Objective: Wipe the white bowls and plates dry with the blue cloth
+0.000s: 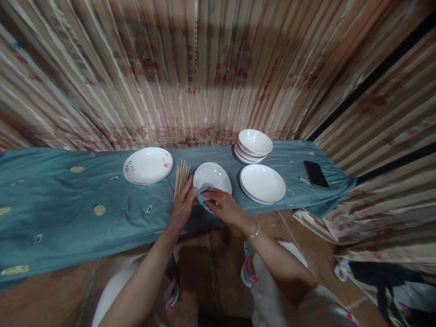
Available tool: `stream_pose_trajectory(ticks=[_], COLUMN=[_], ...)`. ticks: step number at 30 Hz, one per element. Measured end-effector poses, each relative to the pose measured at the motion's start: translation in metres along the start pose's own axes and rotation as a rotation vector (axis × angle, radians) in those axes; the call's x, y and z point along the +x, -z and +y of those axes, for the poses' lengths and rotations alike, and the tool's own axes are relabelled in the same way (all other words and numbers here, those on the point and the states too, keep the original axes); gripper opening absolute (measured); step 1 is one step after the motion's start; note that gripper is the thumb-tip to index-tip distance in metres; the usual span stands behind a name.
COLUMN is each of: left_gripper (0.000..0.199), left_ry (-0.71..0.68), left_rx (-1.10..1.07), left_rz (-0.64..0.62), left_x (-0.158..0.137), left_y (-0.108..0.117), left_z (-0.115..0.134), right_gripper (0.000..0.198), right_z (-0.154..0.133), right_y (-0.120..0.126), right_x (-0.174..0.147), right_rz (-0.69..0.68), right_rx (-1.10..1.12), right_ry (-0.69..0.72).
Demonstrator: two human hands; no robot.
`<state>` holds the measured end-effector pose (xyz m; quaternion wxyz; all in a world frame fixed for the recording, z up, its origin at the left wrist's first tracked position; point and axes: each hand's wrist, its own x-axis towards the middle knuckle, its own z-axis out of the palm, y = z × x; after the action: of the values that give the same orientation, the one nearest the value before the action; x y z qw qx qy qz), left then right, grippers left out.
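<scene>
A small white plate (214, 176) is in front of me at the middle of the cloth-covered table. My left hand (184, 200) grips the plate by its left edge. A bunched grey-blue cloth (201, 198) is in my right hand (222, 204), pressed against the near inner part of the plate. Several wooden chopsticks (181, 175) lie side by side just left of the plate, close to my left fingers. To the right sits a stack of white plates (263, 183), with a stack of white bowls (255, 143) behind it.
Oval plates with a floral pattern (149, 165) are stacked at the left. A black phone (316, 174) lies near the right end of the table, on the blue-green tablecloth (68, 213). Pleated curtains (204, 77) hang behind and at the right.
</scene>
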<state>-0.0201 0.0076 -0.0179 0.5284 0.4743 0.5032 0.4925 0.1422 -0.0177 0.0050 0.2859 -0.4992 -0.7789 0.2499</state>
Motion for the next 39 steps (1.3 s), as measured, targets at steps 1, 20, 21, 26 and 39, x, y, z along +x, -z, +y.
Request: stream_pose_trajectory(ticks=[1,20,21,26,39], left_gripper=[0.059,0.068,0.071,0.075,0.074], left_ry=[-0.003,0.025,0.026,0.040,0.050], left_rx=[0.003,-0.008,-0.011,-0.034,-0.078], left_rz=[0.000,-0.032,-0.042,-0.032,-0.024], left_x=[0.000,-0.002,-0.002,-0.003,-0.004], left_y=[0.000,-0.002,-0.002,-0.002,-0.002], left_z=[0.000,0.006,0.005,-0.001,-0.004], right_gripper=[0.025,0.051,0.051,0.051,0.053], right_z=[0.000,0.015,0.016,0.018,0.047], right_y=[-0.002,-0.030,-0.030,-0.025,-0.018], right_x=[0.001,0.028,0.030,0.037,0.062], right_rz=[0.006,0.221,0.238,0.247,0.306], right_rx=[0.006,-0.013,-0.013,-0.046,-0.193], right_ry=[0.012,0.141,0.147,0.140,0.030])
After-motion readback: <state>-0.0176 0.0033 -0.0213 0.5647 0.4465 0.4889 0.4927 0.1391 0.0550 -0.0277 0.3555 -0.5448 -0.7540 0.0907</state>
